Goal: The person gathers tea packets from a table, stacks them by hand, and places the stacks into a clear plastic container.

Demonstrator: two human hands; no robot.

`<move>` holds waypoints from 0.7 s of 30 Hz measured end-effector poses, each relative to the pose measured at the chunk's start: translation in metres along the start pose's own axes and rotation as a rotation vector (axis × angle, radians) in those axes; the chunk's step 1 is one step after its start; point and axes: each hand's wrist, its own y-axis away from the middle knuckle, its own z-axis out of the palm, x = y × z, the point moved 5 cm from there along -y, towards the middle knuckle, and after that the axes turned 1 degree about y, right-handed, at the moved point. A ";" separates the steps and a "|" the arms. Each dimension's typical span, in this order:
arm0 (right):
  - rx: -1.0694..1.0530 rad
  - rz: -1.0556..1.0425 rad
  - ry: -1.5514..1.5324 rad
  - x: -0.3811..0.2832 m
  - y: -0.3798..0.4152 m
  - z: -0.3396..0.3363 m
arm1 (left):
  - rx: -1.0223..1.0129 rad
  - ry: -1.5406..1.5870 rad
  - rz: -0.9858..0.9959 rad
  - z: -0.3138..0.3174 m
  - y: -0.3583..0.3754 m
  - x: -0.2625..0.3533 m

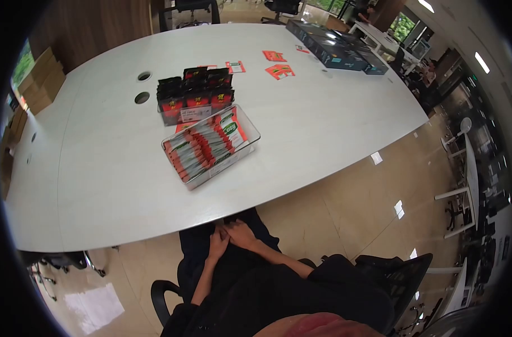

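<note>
The tabletop (110,185) is smooth and white with a soft sheen. The front bin (225,168) looks like clear, glossy plastic, and the sachets (202,147) inside appear slick. The black-and-red packets (197,100) look like shiny, creased film. The floor (301,219) is polished and reflective, the panel (93,33) wood-grained, the boxes (39,90) matt brown cardboard, the top (239,300) dark, matt cloth.

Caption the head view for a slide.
Left hand and right hand together in the lap, beside a white table with black packets and a clear bin of sachets.
</note>
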 end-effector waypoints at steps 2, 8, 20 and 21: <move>0.012 -0.027 -0.042 0.001 0.001 0.002 | -0.034 -0.022 -0.001 0.002 -0.005 -0.001; -0.088 0.059 0.008 0.015 0.004 0.006 | -0.066 -0.070 -0.051 0.016 -0.014 -0.006; -0.029 0.134 0.033 0.029 0.025 -0.002 | -0.161 -0.108 -0.002 0.031 -0.030 -0.009; -0.024 0.142 0.035 0.031 0.025 -0.002 | -0.181 -0.098 -0.044 0.029 -0.031 -0.010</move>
